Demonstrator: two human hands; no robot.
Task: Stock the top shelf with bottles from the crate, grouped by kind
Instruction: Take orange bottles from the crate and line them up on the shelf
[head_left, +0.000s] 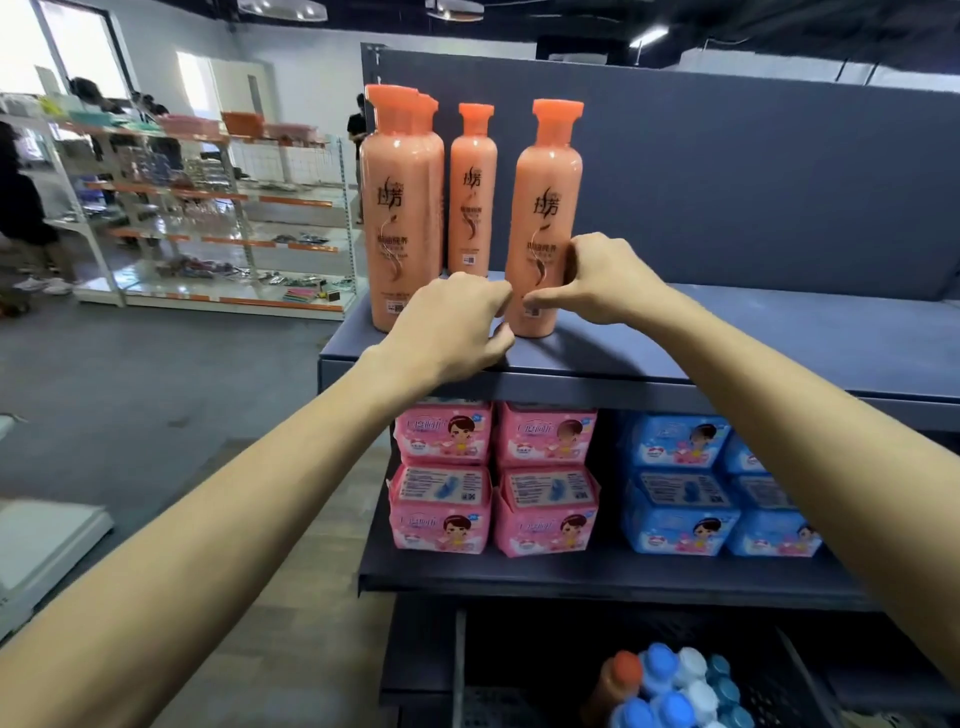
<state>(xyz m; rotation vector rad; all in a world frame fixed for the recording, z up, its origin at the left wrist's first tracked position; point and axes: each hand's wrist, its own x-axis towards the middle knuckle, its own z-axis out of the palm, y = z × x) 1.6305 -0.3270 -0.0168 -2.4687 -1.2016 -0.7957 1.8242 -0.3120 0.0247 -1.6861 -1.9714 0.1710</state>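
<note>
Bottle (545, 208) stands upright near the front of the top shelf (727, 353), long axis vertical, with a gap to its kin on the left. Right hand (602, 280) wraps its lower right side. Left hand (452, 327) is curled at its left base, and we cannot tell whether it grips. We count at least four orange bottles (402, 208) on the shelf, and several more in the crate (789, 675).

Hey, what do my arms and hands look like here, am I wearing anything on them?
Both forearms are bare, with no sleeve in view. The left hand and right hand wear no gloves, and no watch or bracelet shows at either wrist.
</note>
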